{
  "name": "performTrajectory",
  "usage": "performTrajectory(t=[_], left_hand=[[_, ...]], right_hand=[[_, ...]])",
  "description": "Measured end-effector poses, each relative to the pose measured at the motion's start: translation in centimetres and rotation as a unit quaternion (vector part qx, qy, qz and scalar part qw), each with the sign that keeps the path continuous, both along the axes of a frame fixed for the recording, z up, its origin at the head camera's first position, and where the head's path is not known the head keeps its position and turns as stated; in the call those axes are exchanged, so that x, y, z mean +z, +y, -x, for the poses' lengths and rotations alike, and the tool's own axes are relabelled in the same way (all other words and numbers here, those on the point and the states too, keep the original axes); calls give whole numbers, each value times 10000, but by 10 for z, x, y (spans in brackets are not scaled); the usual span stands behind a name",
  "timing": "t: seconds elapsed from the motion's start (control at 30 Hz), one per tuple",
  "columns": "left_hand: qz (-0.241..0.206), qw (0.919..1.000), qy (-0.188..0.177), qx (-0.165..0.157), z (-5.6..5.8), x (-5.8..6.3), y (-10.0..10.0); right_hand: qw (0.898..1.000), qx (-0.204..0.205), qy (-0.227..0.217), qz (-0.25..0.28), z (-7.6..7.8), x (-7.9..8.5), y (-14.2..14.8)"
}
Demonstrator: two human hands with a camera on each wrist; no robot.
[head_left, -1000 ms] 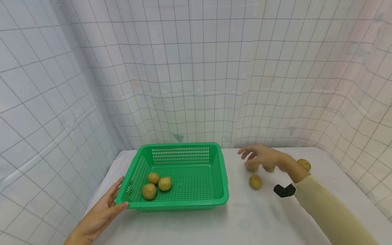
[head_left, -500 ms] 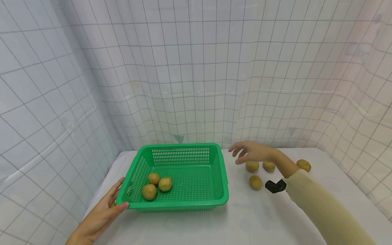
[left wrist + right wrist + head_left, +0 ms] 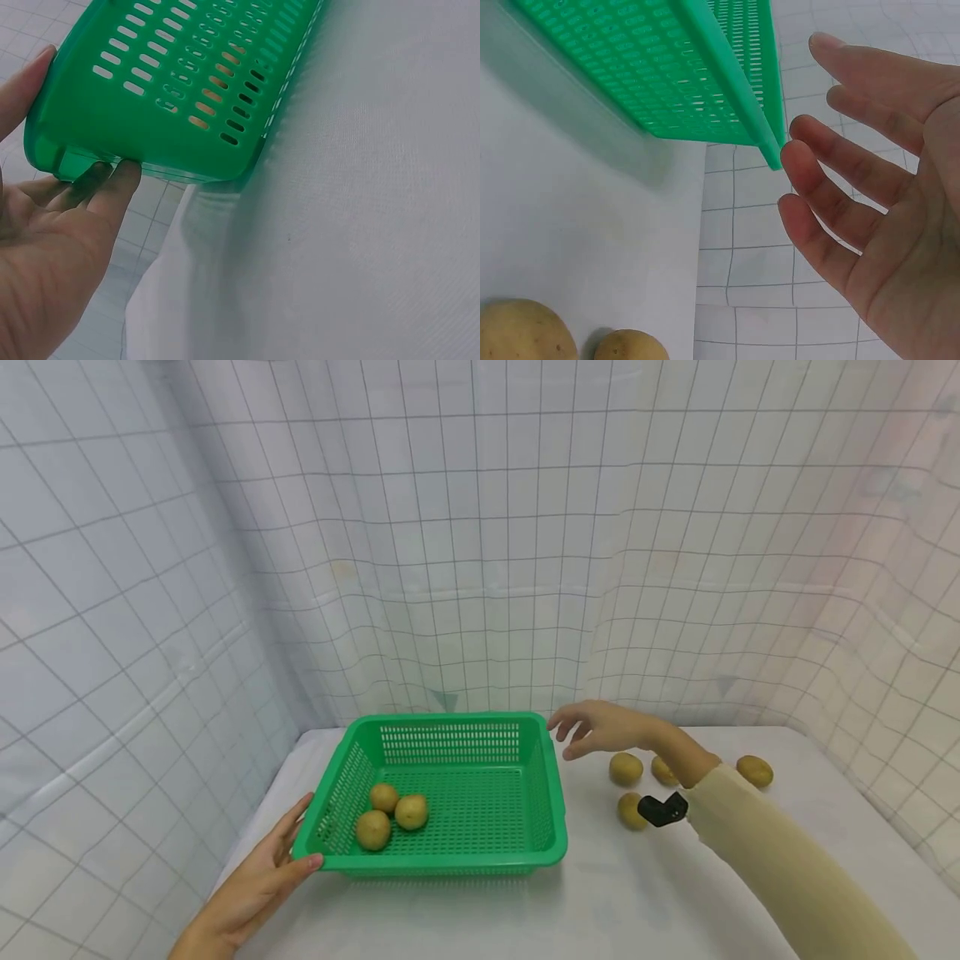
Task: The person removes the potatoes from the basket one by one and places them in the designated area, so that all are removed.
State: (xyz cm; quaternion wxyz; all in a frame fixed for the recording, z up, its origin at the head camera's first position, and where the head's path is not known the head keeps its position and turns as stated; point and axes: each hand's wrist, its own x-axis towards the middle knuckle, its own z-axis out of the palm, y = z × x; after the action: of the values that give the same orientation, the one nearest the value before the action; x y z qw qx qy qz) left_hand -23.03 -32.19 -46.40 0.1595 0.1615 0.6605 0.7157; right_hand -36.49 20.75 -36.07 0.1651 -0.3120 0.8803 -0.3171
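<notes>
A green plastic basket (image 3: 450, 862) with slotted sides sits on the white-covered table, with three potatoes (image 3: 373, 830) in its left part. At its front left corner my left hand (image 3: 251, 881) holds the rim; the left wrist view has the fingers (image 3: 124, 187) bent under the edge and the thumb on the other side. My right hand (image 3: 607, 727) hovers by the basket's back right corner, holding nothing. Its fingers (image 3: 832, 202) are loosely bent and the tips are close to the rim; whether they touch it I cannot tell.
Several potatoes lie right of the basket: one potato (image 3: 626, 769) below the right hand, one (image 3: 754, 772) farther right, and another (image 3: 632, 811) partly behind the black wrist camera (image 3: 663, 809). Grid-patterned white curtains (image 3: 480, 568) stand behind and at both sides.
My right hand has moved left, from above the loose potatoes to the basket's right back corner. My left hand keeps its hold, and the whole head view has shifted slightly.
</notes>
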Motion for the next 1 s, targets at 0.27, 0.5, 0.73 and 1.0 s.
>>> performTrajectory(t=[0.27, 0.5, 0.73, 1.0], left_hand=[[-65, 9999, 54, -136, 2, -2, 3], [-41, 9999, 0, -91, 1, -2, 0], [-16, 9999, -61, -99, 0, 1, -1], [46, 9999, -54, -135, 0, 2, 0]], right_hand=[[9998, 127, -22, -142, 1, 8, -15], [9994, 333, -66, -103, 6, 12, -37], [9986, 469, -19, -229, 14, 17, -62], [9965, 794, -26, -255, 18, 22, -88]])
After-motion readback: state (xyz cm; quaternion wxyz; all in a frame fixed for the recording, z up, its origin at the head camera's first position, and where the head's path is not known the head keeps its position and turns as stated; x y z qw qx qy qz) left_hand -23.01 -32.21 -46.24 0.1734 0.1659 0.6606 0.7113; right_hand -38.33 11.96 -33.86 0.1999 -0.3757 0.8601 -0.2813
